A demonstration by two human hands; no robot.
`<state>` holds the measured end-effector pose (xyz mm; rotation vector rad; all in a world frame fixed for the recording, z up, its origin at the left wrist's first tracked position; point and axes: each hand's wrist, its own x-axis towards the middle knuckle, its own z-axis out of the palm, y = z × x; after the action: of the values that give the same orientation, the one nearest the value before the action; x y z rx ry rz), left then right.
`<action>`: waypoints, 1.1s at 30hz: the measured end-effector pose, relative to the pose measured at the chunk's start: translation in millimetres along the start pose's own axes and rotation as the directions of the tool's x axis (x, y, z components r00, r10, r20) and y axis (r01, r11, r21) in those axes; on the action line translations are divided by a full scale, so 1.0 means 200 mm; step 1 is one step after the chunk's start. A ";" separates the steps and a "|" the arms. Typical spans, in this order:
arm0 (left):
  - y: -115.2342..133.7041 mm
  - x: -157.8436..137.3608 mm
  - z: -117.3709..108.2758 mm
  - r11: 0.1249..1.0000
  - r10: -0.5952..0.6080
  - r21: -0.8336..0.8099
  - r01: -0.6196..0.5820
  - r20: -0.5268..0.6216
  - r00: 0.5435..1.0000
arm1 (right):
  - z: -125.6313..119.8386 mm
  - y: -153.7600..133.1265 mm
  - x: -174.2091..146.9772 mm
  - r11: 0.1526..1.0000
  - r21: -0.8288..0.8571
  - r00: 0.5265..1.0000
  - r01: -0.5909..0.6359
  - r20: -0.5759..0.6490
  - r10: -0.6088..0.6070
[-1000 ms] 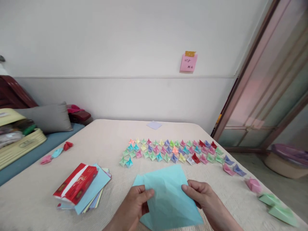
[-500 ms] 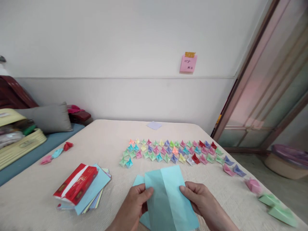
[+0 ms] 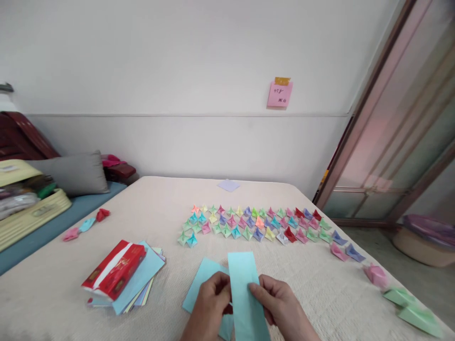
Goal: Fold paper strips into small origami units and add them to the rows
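A light blue sheet of paper [image 3: 245, 289], folded into a narrow upright strip, is held between my two hands. My left hand [image 3: 209, 303] pinches its left edge, with the fingertips partly behind the paper. On the right edge, the thumb of my right hand [image 3: 279, 300] presses the front while the fingers curl behind. Under and beside my left hand lies another light blue sheet [image 3: 201, 279] on the table. Beyond the hands stand rows of small folded paper boats [image 3: 236, 232] in many colours.
To the left, a red tissue pack [image 3: 115, 270] rests on a stack of coloured paper [image 3: 152, 274]. A lilac sheet [image 3: 228, 185] lies at the far edge of the cream-covered table [image 3: 170, 194]. More folded pieces line the right edge, including a green one [image 3: 419, 318].
The creased blue sheet, spread wide between my hands before, is now folded to a narrow strip. My hands have come closer together, and more of the blue sheet beneath shows.
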<state>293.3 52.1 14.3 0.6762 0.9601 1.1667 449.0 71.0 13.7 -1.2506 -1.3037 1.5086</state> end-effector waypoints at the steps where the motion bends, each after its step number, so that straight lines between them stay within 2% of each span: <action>1: 0.02 -0.01 0.01 0.999 -0.029 -0.039 0.031 0.048 0.998 | -0.01 0.00 0.00 1.000 -0.027 1.000 0.011 -0.014 -0.011; 3: 0.04 -0.03 0.01 0.994 -0.074 -0.072 0.081 0.101 0.992 | -0.02 -0.01 0.01 0.997 -0.071 1.000 0.015 -0.025 -0.016; 5: 0.05 -0.04 0.02 0.995 -0.088 -0.031 0.092 0.108 0.990 | -0.02 -0.01 0.01 0.994 -0.107 0.999 0.017 -0.032 -0.020; 8: 0.05 -0.04 0.01 0.997 -0.068 0.042 0.065 0.056 0.996 | -0.03 -0.03 0.01 0.984 -0.173 0.995 0.043 -0.077 -0.057; 10: 0.05 -0.03 0.01 0.998 -0.051 0.033 0.050 0.021 0.998 | -0.03 -0.05 0.01 0.977 -0.200 0.988 0.067 -0.125 -0.093; 13: 0.06 -0.04 0.00 0.999 -0.039 -0.009 0.039 0.024 0.999 | -0.02 -0.08 -0.01 0.994 -0.100 0.993 0.049 -0.103 -0.059; 17: 0.08 -0.05 0.00 0.999 -0.050 -0.019 0.051 0.026 0.998 | 0.00 -0.09 -0.03 0.991 0.097 0.995 -0.096 0.028 0.094; 20: 0.08 -0.06 0.00 0.997 -0.076 0.025 0.074 0.072 0.995 | 0.00 -0.07 -0.04 0.981 0.155 0.993 -0.118 0.042 0.113; 22: 0.08 -0.06 0.00 0.991 -0.113 0.085 0.106 0.090 0.989 | -0.01 -0.06 -0.04 0.986 0.133 0.995 -0.097 0.025 0.095; 25: 0.06 -0.05 -0.01 0.980 -0.158 0.126 0.153 0.024 0.987 | -0.03 -0.07 -0.04 0.996 0.083 0.999 -0.041 0.002 0.041; 27: 0.06 -0.04 -0.02 0.986 -0.140 0.084 0.143 -0.038 0.989 | -0.04 -0.10 -0.04 0.998 0.056 1.000 0.026 0.014 -0.027; 30: 0.08 -0.03 -0.03 0.997 -0.074 -0.011 0.073 -0.073 0.995 | -0.06 -0.13 -0.06 0.990 0.057 0.989 0.131 0.057 -0.134; 33: 0.11 -0.03 -0.03 0.998 -0.052 -0.052 0.047 -0.093 0.994 | -0.08 -0.13 -0.08 0.983 0.076 0.978 0.167 0.113 -0.175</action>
<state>277.1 51.3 31.3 0.5583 1.0179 1.1833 466.6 65.0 42.2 -0.9927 -1.3898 1.5081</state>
